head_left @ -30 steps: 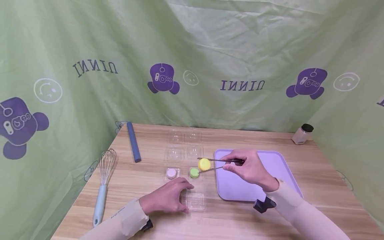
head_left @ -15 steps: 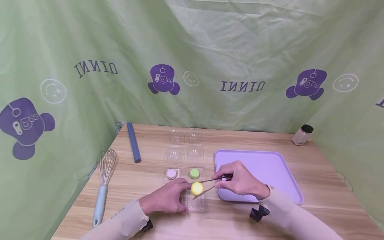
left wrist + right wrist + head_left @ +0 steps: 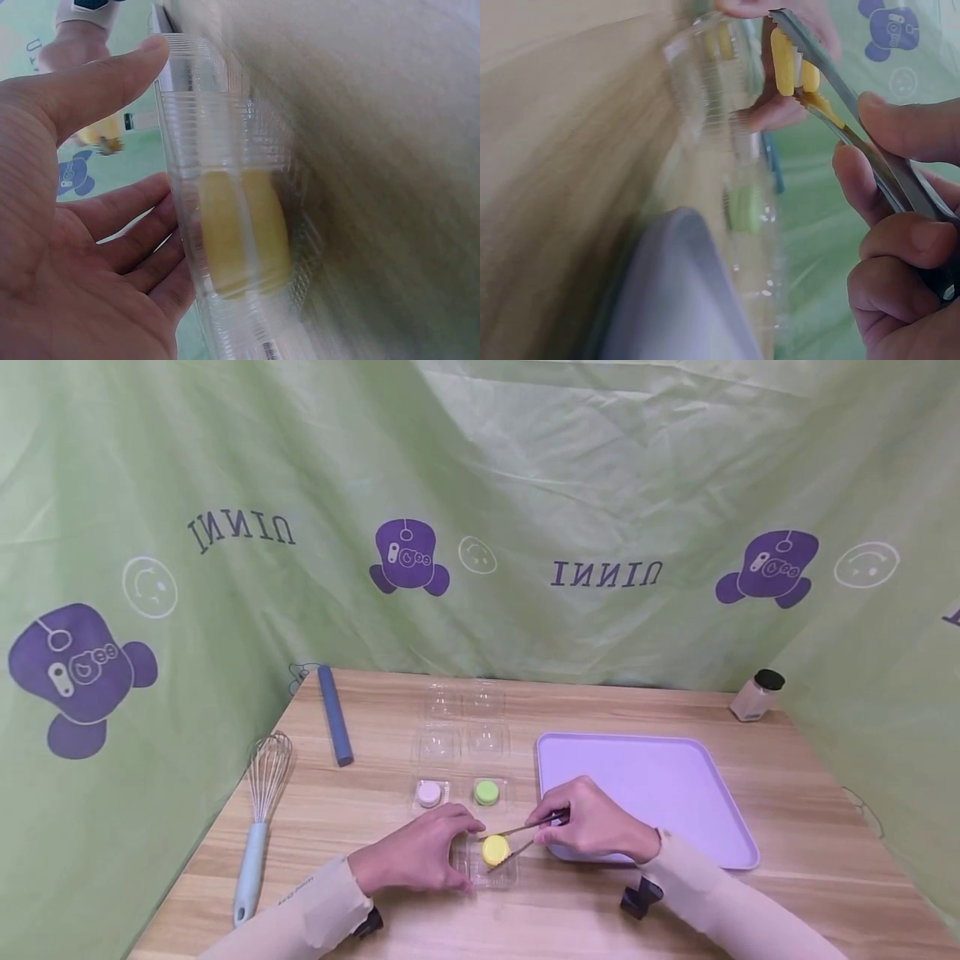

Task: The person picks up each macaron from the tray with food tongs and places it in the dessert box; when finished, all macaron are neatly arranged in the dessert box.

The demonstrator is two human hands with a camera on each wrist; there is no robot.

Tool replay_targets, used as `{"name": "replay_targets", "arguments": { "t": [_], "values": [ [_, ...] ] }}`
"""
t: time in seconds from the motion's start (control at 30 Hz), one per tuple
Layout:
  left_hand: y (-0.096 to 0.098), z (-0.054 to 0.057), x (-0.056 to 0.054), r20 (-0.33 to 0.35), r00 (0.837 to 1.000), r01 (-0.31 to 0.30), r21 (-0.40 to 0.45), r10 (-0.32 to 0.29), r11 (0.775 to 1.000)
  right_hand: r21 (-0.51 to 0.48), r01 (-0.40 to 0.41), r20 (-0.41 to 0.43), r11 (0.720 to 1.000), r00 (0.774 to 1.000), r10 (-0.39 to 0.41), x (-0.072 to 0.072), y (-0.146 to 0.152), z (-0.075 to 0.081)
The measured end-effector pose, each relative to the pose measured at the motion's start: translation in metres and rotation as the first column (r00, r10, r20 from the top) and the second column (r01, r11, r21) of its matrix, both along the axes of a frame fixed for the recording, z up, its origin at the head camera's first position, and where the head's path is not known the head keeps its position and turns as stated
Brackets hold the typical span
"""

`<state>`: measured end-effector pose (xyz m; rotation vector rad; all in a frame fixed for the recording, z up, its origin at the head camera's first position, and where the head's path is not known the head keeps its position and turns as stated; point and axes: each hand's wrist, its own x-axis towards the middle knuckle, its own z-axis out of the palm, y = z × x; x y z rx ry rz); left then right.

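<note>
My right hand (image 3: pixel 596 822) grips a pair of metal tongs (image 3: pixel 817 56) with serrated tips. Between those tips is a yellow macaron (image 3: pixel 495 850), which overlaps a small clear plastic box (image 3: pixel 504 878) in the head view. My left hand (image 3: pixel 420 852) holds the box from its left side, thumb at the near end and fingers at the far end. Through the box's clear wall, the left wrist view shows a yellow macaron (image 3: pixel 246 234) with pale filling. Just behind sit a pink macaron (image 3: pixel 428 793) and a green macaron (image 3: pixel 486 792), each in its own clear box.
To the right lies a lilac tray (image 3: pixel 660 760), partly under the right hand. Clear domed lids (image 3: pixel 438 743) stand behind the macarons. A whisk (image 3: pixel 258 827) and a blue rod (image 3: pixel 334 714) lie on the left. A black-capped jar (image 3: pixel 756 695) stands back right.
My right hand has brought the tongs and yellow macaron from beside the green macaron toward me, down to the clear box. The left hand has stayed in place.
</note>
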<state>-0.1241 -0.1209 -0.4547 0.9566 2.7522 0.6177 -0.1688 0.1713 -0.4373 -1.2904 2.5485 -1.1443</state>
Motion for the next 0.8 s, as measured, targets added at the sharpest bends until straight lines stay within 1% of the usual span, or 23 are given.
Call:
{"name": "replay_targets", "arguments": {
  "t": [0.17,0.23,0.33,0.43,0.63,0.8],
  "values": [
    [0.001,0.002,-0.001,0.008,1.000,-0.006,-0.002,0.006,1.000,0.019,0.021,-0.006,1.000,1.000,-0.020,-0.002,-0.001,-0.009],
    [0.001,0.002,-0.001,0.012,1.000,-0.008,-0.004,0.008,1.000,0.026,0.012,-0.006,1.000,1.000,-0.011,-0.001,-0.003,-0.012],
    [0.001,0.002,0.000,0.020,1.000,-0.009,-0.007,0.009,1.000,0.054,-0.013,-0.026,0.998,1.000,0.014,-0.001,-0.006,-0.015],
    [0.001,0.001,0.000,0.024,1.000,-0.008,-0.006,0.008,1.000,0.091,-0.031,-0.050,0.995,0.998,0.036,0.000,-0.010,-0.016],
    [0.001,0.001,0.001,0.025,1.000,-0.011,-0.004,0.011,1.000,0.153,-0.034,-0.089,0.988,0.995,0.048,0.000,-0.013,-0.016],
    [0.001,0.002,0.001,0.025,1.000,-0.011,-0.004,0.011,1.000,0.182,-0.042,-0.112,0.982,0.992,0.063,-0.001,-0.013,-0.014]
  ]
}}
